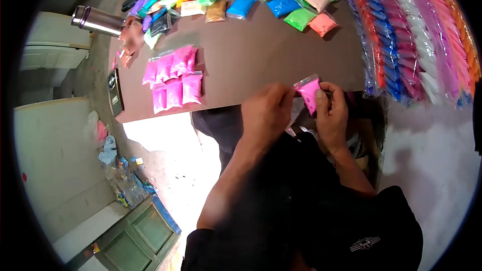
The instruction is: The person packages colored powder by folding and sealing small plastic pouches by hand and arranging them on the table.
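Observation:
Over the table's front edge, my right hand (332, 115) pinches a small clear bag with bright pink filling (308, 95) between thumb and fingers. The bag is tilted, its clear top strip facing up and left. My left hand (267, 108) is closed, with its fingertips at the left end of that strip; the exact grip is partly hidden. To the left on the brown table (251, 50) lie several matching pink bags (173, 78) in two rows.
A heap of bags in many colours (241, 5) covers the table's far side. Long strips of coloured packets (401, 35) lie at the right. A steel flask (98, 20) lies at the far left, and a dark flat device (115, 93) sits on the left edge.

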Demonstrator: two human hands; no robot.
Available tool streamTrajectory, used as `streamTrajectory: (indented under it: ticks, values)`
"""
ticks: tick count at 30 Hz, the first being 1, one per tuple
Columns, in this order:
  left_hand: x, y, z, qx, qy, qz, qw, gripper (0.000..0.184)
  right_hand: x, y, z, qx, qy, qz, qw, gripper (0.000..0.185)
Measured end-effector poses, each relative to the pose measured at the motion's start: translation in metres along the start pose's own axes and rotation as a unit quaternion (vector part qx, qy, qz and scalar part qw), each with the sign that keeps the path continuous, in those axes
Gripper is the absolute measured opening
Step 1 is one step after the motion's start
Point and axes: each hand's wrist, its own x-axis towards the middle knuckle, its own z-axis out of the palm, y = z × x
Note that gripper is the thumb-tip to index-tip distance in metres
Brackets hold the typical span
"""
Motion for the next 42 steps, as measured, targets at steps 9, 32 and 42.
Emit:
streamTrajectory:
  ticks: [9,32,42]
  values:
    - [0.005,-0.001,0.003,0.046,-0.044,0.008,0.998,0.013,0.000,0.001,-0.002,0.030,-0.030,0.020,0.999,0.029]
    - [0.034,0.008,0.019,0.024,-0.084,0.024,0.996,0.006,0.008,0.002,-0.006,-0.007,-0.002,-0.009,1.000,0.024]
    - [0.021,-0.017,-0.017,-0.122,-0.021,-0.046,0.991,0.020,0.009,-0.046,-0.009,0.060,-0.042,0.041,0.996,0.024]
